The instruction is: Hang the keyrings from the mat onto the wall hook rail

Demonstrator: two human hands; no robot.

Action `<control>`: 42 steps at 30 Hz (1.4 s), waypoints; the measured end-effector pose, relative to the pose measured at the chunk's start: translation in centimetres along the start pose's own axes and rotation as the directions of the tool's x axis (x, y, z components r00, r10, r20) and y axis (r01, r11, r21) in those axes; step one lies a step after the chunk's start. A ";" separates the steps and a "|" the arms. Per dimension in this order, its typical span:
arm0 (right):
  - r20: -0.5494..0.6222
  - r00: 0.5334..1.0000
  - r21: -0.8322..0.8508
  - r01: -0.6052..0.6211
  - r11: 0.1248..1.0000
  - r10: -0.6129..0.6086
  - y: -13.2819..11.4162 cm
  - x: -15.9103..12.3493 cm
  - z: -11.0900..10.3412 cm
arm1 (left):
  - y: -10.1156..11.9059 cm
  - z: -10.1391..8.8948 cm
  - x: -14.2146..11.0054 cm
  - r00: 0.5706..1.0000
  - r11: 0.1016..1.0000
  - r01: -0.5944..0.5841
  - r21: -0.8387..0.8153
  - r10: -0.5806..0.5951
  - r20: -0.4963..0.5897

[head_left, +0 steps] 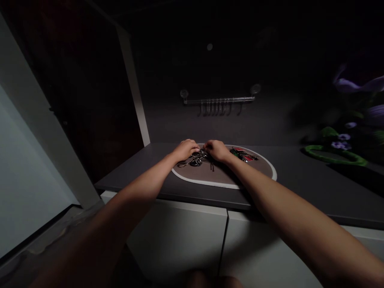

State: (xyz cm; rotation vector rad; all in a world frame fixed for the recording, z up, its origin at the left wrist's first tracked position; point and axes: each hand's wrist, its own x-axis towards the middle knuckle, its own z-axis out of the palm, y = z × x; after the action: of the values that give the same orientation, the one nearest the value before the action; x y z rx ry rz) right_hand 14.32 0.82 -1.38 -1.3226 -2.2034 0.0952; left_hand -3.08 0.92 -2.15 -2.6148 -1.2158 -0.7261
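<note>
On an oval brown mat with a white rim (207, 183) lies a dark, shiny metal bunch that looks like keys on rings (196, 161). My left hand (185, 150) reaches in from its left, fingers bent and pinching at the bunch's top. From the other side my right hand (217, 149) curls its fingertips onto the same bunch, close to the left hand. A dark cord with loose ends (212, 166) hangs out below my right hand. Fingertips and the exact piece they pinch are partly hidden. Right of my right hand lies a second pile of red, green and metal items (243, 155).
The mat rests on a dark grey countertop (312, 188) above white cabinet doors (186, 236). A clear rail with several hooks (220, 101) is fixed to the back wall. Purple flowers with a green ring-shaped base (334, 156) stand at the right. A door frame rises at left.
</note>
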 end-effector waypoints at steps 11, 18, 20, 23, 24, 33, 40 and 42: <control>0.022 1.000 -0.023 0.007 1.000 -0.007 0.1 0.1 0.1 | 0.9 -0.8 -0.2 1.000 0.986 0.005 0.168 -0.001 -0.027; 0.025 1.000 -0.013 0.004 1.000 -0.003 -0.2 0.0 0.0 | 1.4 -1.6 -0.2 0.993 0.975 0.047 0.216 -0.023 -0.114; 0.022 1.000 -0.005 0.004 1.000 -0.004 -0.2 0.0 0.0 | 1.5 -1.7 -0.2 0.990 0.974 0.062 0.216 -0.033 -0.137; 0.001 1.000 0.003 0.002 1.000 -0.002 -0.5 -0.1 -0.2 | 1.6 -1.7 -0.1 0.986 0.975 0.076 0.208 -0.042 -0.163; -0.011 1.000 0.014 0.003 1.000 -0.003 -0.6 -0.1 -0.3 | 1.5 -1.7 -0.1 0.984 0.976 0.079 0.204 -0.044 -0.173; -0.151 0.981 0.154 0.148 0.977 -0.125 -1.1 -0.1 -0.5 | 1.7 -1.6 0.0 0.960 0.975 0.123 0.184 -0.070 -0.271; -0.220 0.966 0.203 0.184 0.962 -0.138 -1.4 -0.4 -0.8 | 2.0 -1.7 0.1 0.953 0.971 0.139 0.193 -0.078 -0.293; -0.233 0.965 0.230 0.178 0.957 -0.124 -1.5 -0.5 -0.9 | 2.1 -1.7 0.1 0.950 0.972 0.132 0.195 -0.069 -0.303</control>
State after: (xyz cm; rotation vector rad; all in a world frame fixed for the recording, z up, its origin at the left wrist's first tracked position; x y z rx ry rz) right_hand 13.73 -0.54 -0.35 -0.9744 -2.0235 0.1568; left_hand -2.02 -0.95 -0.55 -2.1916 -1.2651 -0.9108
